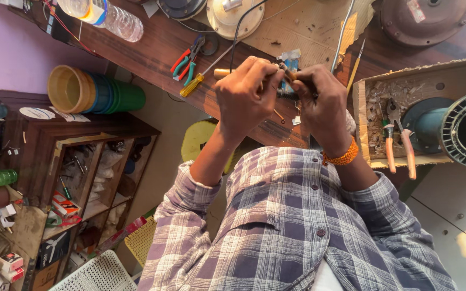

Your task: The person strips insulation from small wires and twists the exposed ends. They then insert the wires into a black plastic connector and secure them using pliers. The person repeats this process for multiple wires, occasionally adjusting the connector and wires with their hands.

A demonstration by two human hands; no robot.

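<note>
Both my hands meet over the dark wooden bench (152, 48). My left hand (244, 99) is closed, and a wooden-handled tool (223, 72) sticks out of it to the left. My right hand (324, 110), with an orange bead bracelet (342, 157) on the wrist, pinches a small dark part with a blue piece (290, 69) between the fingertips. The fingers of both hands touch at this part and hide most of it. A black cable (237, 37) runs from the hands toward the back of the bench.
A yellow-handled screwdriver (192, 85) and red and green pliers (186, 62) lie left of my hands. A cardboard box (362, 108) at right holds orange-handled pliers (399, 148) and a teal motor housing (462, 129). Stacked buckets (93, 92), a plastic bottle (111, 16) and a wooden shelf (82, 172) are at left.
</note>
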